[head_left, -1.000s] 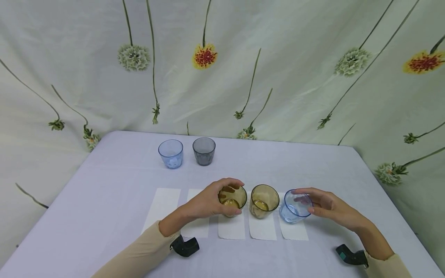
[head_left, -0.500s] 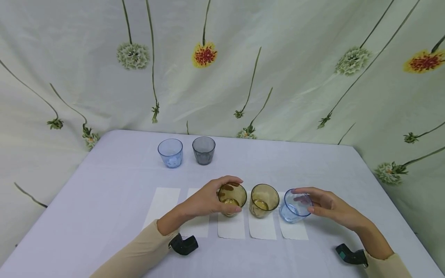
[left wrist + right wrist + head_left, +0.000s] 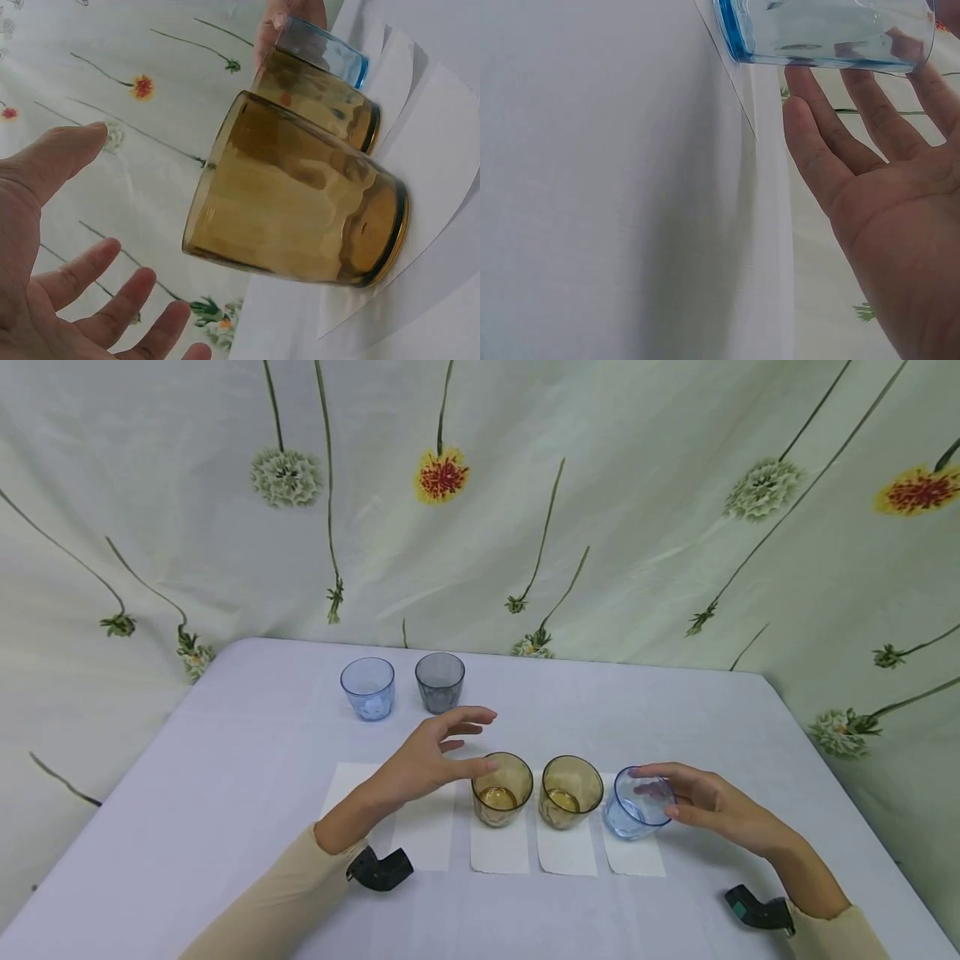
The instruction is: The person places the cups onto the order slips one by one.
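Head view is showing the left hand (image 3: 422, 764) hovering wide, fingers and thumb spread and holding nothing, with the left amber glass (image 3: 504, 806) lying just to its lower right, near the middle of the frame. That glass is standing on a white paper strip (image 3: 500, 857), its mouth facing up and its long axis upright. Seen from above, the thumb tip is overlapping the rim, so touch is hard to judge there, but the left wrist view is suggesting a gap. Right of centre, the right hand (image 3: 716, 806) is holding the near blue glass (image 3: 632, 822) between thumb and fingers. Between these two glasses the right amber glass (image 3: 568, 795) is standing, so the left hand is lying nearer to the left amber glass.
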Demonstrator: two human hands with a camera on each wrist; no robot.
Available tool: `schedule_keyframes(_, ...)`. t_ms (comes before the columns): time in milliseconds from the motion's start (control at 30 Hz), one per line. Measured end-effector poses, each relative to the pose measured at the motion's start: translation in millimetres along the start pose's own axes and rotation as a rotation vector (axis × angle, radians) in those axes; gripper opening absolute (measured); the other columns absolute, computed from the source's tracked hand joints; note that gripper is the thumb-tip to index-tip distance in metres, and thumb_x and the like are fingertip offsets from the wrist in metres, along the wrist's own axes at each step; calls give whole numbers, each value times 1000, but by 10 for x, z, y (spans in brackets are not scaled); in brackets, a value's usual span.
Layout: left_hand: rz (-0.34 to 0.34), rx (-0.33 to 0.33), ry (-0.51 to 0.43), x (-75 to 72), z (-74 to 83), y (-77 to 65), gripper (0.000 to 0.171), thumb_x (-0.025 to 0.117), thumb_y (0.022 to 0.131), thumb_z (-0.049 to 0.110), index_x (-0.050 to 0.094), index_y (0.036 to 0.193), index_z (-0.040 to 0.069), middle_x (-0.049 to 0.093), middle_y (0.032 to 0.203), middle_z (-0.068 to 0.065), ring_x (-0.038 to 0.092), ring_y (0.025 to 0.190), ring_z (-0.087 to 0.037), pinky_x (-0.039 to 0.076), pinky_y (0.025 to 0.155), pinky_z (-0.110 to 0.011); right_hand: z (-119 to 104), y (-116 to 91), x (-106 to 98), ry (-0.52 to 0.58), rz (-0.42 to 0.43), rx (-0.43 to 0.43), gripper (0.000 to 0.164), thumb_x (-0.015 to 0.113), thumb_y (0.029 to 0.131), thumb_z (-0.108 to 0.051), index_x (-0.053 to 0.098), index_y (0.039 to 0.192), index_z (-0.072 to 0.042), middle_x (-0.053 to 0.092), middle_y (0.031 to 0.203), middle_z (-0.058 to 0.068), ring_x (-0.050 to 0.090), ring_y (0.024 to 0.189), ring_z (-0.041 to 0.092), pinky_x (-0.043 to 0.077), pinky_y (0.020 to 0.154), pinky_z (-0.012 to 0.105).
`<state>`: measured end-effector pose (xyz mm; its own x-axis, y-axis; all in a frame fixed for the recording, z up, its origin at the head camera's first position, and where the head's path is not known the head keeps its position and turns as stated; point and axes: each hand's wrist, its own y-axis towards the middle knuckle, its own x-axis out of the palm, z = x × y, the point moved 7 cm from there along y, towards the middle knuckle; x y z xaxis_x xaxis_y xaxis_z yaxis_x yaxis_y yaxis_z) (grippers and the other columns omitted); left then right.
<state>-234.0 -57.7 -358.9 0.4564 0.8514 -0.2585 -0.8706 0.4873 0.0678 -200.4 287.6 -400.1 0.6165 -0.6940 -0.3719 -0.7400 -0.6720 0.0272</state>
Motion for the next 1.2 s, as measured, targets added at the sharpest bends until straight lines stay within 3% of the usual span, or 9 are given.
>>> schedule_keyframes(267,108,13,48,-241,85,2,62,78,88,25,51,143,16,50,148,-3,42,142,-31,29,121,-48,-15,7,-4,-6,-5,-6,48,46,101,5,43,149,-5,44,155,9,45,140,8,40,107,16)
schedule_keyframes(600,170,-3,61,-424,143,108,62,76,90,24,49,145,15,47,150,-5,40,142,-31,29,121,-48,-18,0,-6,-3,-1,6,49,47,101,5,43,149,-5,44,155,7,46,139,11,42,107,17)
schedule_keyframes(867,222,10,103,-545,95,207,65,76,90,23,47,146,9,44,153,-9,37,143,-32,25,122,-49,1,-4,-4,19,-12,-2,49,46,101,5,42,149,-4,44,155,9,47,139,12,43,106,18)
schedule_keyframes(1200,299,-11,154,-644,-30,352,62,76,90,30,50,145,17,39,157,-4,29,147,-30,27,118,-54,-2,-1,-3,43,-19,7,49,46,102,5,41,150,-4,42,156,10,47,138,10,44,107,20)
